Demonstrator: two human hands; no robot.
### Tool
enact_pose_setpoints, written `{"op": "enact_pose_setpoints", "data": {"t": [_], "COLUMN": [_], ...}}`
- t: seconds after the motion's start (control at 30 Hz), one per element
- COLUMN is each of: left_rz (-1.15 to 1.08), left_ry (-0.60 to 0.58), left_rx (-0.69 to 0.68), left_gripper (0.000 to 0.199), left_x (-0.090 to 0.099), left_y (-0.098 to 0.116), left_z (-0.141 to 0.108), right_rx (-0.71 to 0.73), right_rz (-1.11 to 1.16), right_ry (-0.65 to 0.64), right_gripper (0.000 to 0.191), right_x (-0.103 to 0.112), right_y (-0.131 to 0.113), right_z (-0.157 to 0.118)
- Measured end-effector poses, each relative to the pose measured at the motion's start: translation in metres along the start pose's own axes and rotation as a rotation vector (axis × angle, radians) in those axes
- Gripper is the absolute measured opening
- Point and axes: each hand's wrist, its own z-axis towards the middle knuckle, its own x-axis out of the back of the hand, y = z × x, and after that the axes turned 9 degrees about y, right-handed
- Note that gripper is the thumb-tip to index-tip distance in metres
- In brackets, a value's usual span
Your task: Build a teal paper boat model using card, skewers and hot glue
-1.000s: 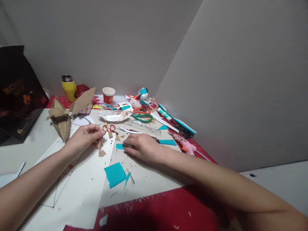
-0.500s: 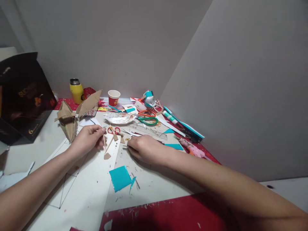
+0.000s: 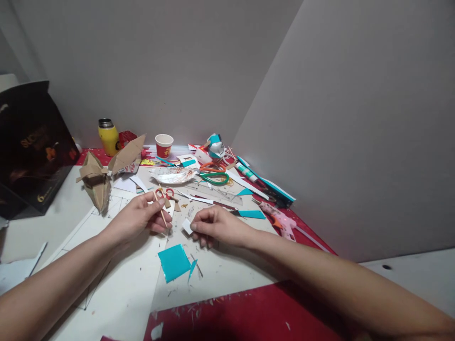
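Observation:
Pinched in my left hand (image 3: 142,215) is a thin wooden stick (image 3: 163,216), tilted, above the white drawn-on sheet. My right hand (image 3: 217,226) grips a small white paper piece (image 3: 186,226) between thumb and fingers, a short way right of the stick. Just beyond my left hand lie red-handled scissors (image 3: 170,192), partly hidden, with small brown cardboard bits (image 3: 177,207) beside them. Nearer to me a teal square (image 3: 174,263) lies flat with a teal sliver (image 3: 192,270) at its right.
Cardboard shapes (image 3: 95,184), a yellow bottle (image 3: 108,137) and a paper cup (image 3: 164,146) stand at the back. Orange- and green-handled scissors (image 3: 214,178), a clear ruler (image 3: 220,194) and a pink glue gun (image 3: 280,220) lie beyond my right hand. A black box (image 3: 31,147) stands left.
My right hand has lifted a small white paper piece off the table. My left hand has moved right and nearer with the stick. The view has shifted slightly.

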Motion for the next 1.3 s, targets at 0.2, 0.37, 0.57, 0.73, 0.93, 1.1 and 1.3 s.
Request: {"op": "enact_pose_setpoints", "data": {"t": [0.2, 0.37, 0.57, 0.73, 0.93, 1.1, 1.3], "left_rz": [0.046, 0.027, -0.008, -0.067, -0.116, -0.129, -0.163], "left_ry": [0.096, 0.144, 0.154, 0.136, 0.104, 0.083, 0.084], "left_rx": [-0.087, -0.088, -0.092, -0.114, -0.105, -0.086, -0.068], "left_gripper": [0.026, 0.031, 0.036, 0.033, 0.033, 0.032, 0.025], "left_x": [0.008, 0.012, 0.014, 0.016, 0.016, 0.014, 0.014], "left_y": [-0.005, -0.004, -0.006, -0.006, -0.004, -0.005, -0.004], "left_z": [0.009, 0.013, 0.015, 0.017, 0.016, 0.015, 0.015], "right_rx": [0.299, 0.326, 0.305, 0.224, 0.145, 0.122, 0.073], "right_rz": [-0.592, -0.703, -0.674, -0.396, -0.026, 0.099, 0.045], "right_ry": [0.337, 0.383, 0.347, 0.244, 0.052, -0.060, -0.092], "right_gripper": [0.022, 0.017, 0.015, 0.022, 0.020, 0.029, 0.034], "right_x": [0.004, -0.002, -0.003, 0.013, 0.025, 0.026, 0.021], "right_y": [-0.008, -0.026, -0.030, -0.032, -0.026, -0.018, -0.020], "right_z": [0.023, 0.065, 0.081, 0.067, 0.050, 0.047, 0.055]}}
